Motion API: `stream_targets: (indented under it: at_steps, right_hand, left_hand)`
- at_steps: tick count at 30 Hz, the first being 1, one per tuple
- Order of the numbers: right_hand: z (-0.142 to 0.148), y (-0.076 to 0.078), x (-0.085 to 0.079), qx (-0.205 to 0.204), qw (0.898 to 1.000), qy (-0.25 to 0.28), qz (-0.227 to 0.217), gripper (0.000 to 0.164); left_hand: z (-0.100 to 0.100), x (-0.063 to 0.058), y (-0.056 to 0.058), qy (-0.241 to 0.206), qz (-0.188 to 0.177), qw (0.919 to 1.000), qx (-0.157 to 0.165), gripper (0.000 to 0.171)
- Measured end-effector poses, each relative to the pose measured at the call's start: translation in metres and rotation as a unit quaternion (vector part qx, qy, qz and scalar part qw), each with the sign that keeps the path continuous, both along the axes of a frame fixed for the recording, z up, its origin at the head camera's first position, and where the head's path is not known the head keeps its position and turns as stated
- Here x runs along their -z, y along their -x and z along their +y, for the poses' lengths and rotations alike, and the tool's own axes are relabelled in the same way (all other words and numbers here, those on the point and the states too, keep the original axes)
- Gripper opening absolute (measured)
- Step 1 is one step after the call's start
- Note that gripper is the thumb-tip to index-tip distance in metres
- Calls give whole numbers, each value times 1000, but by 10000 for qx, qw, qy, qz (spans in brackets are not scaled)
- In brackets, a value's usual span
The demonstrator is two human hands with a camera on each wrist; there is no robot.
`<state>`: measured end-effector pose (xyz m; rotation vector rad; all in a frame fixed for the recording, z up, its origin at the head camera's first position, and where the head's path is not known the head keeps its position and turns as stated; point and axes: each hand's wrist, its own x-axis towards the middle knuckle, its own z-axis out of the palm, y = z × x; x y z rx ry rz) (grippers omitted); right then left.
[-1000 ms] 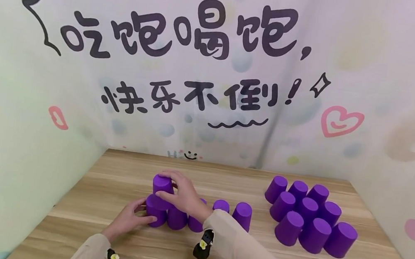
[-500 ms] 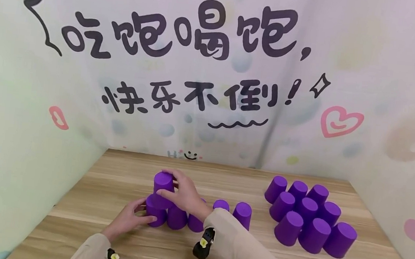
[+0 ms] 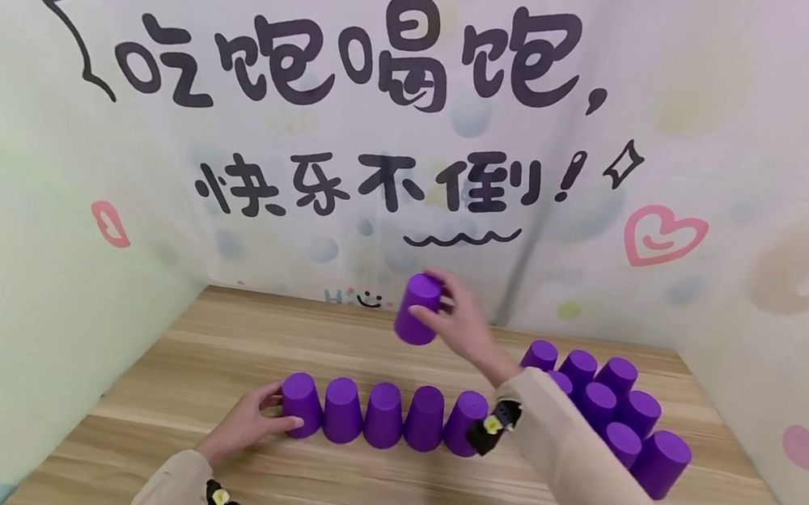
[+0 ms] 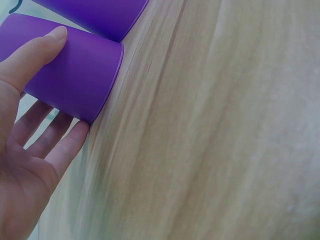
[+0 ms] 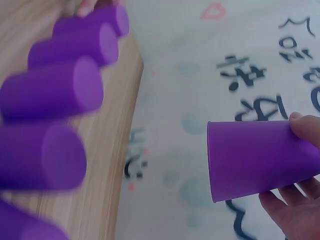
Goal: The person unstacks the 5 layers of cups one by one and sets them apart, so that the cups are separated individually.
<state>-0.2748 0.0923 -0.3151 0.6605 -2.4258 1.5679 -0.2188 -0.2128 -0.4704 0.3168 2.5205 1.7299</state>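
Note:
A row of several upside-down purple cups (image 3: 384,417) stands on the wooden table. At its left end, my left hand (image 3: 247,423) holds the end cup (image 3: 301,407), thumb on the near side and fingers round the left. The left wrist view shows this cup (image 4: 75,75) with its rim down on the wood. My right hand (image 3: 469,325) grips another upside-down purple cup (image 3: 416,312) in the air, above and behind the row. In the right wrist view that cup (image 5: 255,160) is held near its narrow base, its wide rim free.
More upside-down purple cups (image 3: 598,405) stand grouped at the right of the table (image 3: 220,348), partly hidden by the right sleeve (image 3: 573,472). Behind the table hangs a white printed backdrop (image 3: 374,266) with large black characters.
My right hand has lifted its cup off the left end of the row and carried it up and to the right. The left hand keeps its hold on the end cup.

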Motion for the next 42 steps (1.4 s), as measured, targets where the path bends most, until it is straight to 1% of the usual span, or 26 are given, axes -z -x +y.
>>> stream_targets:
  at_steps: [2,5,9,13,18,21,25,29,36,42]
  right_hand:
    - [20,4,1,160,9998,-82,114,57]
    - [50,9,11,443,9986,-260,144,57]
    - [80,14,32,812,9950,-579,-31,56]
    - [98,18,55,1095,9895,-939,-76,55]
    - [104,23,79,1428,9797,-1406,85,54]
    - [104,26,90,1646,9741,-1547,-31,54]
    - [103,28,100,1826,9713,-1479,-365,54]
    - [102,30,110,1876,9710,-1425,-396,54]
    - [101,31,120,1965,9679,-1446,-613,55]
    - [100,32,122,2025,9670,-1443,-547,54]
  left_hand:
    - [0,0,0,-10,-15,10000,-13,65]
    - [0,1,-1,-7,-15,10000,-13,66]
    - [0,1,-1,11,-14,10000,-48,67]
    - [0,1,0,12,-26,10000,-51,66]
    - [0,2,1,14,4,10000,47,67]
    - [0,3,0,3,68,9999,107,65]
    - [-1,3,0,-4,117,9998,133,64]
    - [-1,4,1,11,155,9998,144,64]
    - [-1,5,2,70,195,9996,165,65]
    - [-2,7,3,76,186,9997,147,64]
